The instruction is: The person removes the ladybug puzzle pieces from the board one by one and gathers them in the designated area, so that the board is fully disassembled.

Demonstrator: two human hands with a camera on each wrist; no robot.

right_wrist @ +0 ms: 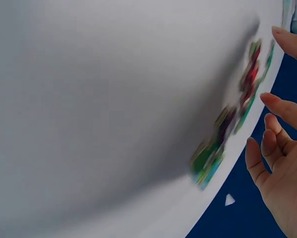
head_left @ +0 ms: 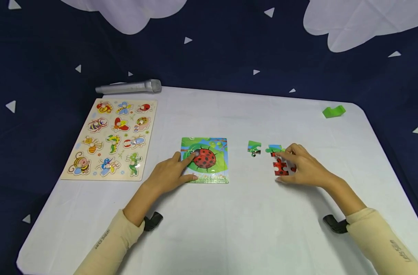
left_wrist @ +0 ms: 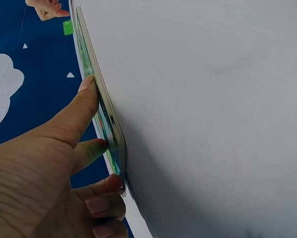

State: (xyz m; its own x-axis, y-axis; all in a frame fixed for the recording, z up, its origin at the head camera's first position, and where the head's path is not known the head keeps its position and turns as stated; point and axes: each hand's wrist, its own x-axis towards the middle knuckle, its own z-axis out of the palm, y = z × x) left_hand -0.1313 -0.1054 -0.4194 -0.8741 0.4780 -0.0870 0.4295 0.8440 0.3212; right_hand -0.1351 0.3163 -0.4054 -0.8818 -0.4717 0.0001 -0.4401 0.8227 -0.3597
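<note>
A square ladybug puzzle board (head_left: 214, 176) lies flat in the middle of the table in the head view. On it rests my left hand (head_left: 166, 173), the index fingertip touching the ladybug's head and the thumb at the lower left. In the left wrist view the board (left_wrist: 105, 94) shows edge-on under the fingers. Over loose jigsaw pieces to the right is my right hand (head_left: 305, 166), thumb and fingers spread apart. A red spotted piece (head_left: 281, 168) and a green-and-blue piece (head_left: 274, 149) lie beside its fingertips; part of the group is hidden. Another green piece (head_left: 254, 146) lies further left.
A wooden insect peg puzzle (head_left: 121, 139) lies at the left, with a silver microphone (head_left: 130, 87) behind it. Near the back right corner is a small green block (head_left: 334, 111). Dark fabric (head_left: 216, 57) with white triangles hangs behind the white table (head_left: 222, 229).
</note>
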